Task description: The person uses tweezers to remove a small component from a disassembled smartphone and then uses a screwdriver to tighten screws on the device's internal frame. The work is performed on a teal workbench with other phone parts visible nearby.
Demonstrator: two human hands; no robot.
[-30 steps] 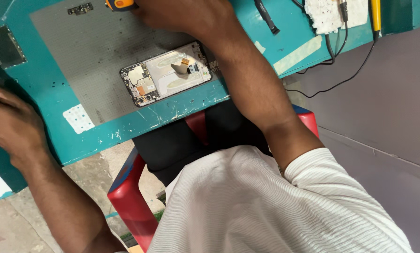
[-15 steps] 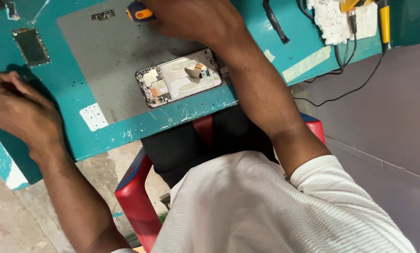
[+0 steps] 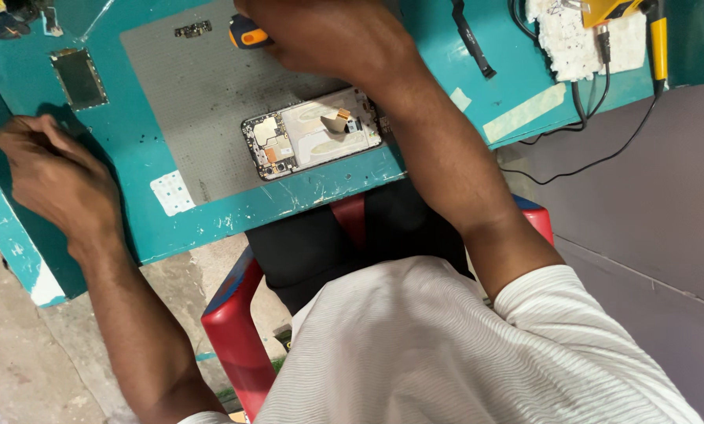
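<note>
right hand (image 3: pixel 332 43): yours, curled over an orange-and-blue screwdriver handle (image 3: pixel 246 35) at the far edge of the grey work mat (image 3: pixel 187 118); fingers closed around the tool, though the tip is hidden under the hand. a second ago the hand sat in the same spot over the same handle, so the hold has not altered.

left hand (image 3: pixel 49 173): yours, loosely fisted at the near-left corner of the teal bench (image 3: pixel 210 220), knuckles up; whether it pinches anything small you cannot tell. it has lifted slightly off the bench edge since a second ago.

opened phone (image 3: pixel 313 133): back cover off, boards and a tan flex ribbon exposed, lying flat on the mat near the bench's front edge, just below your right wrist, untouched by either hand. its place on the mat is unchanged; only the view has swung. judgement: work on it is paused while the tool is taken up.

small dark panel (image 3: pixel 77 78): left of the mat, apart from both hands.

black strip (image 3: pixel 470 35), white pad (image 3: pixel 576 39), yellow-handled tool (image 3: pixel 658 39), black cables (image 3: pixel 595 157): far right, well apart.

red stool (image 3: pixel 230 330): under you.
</note>
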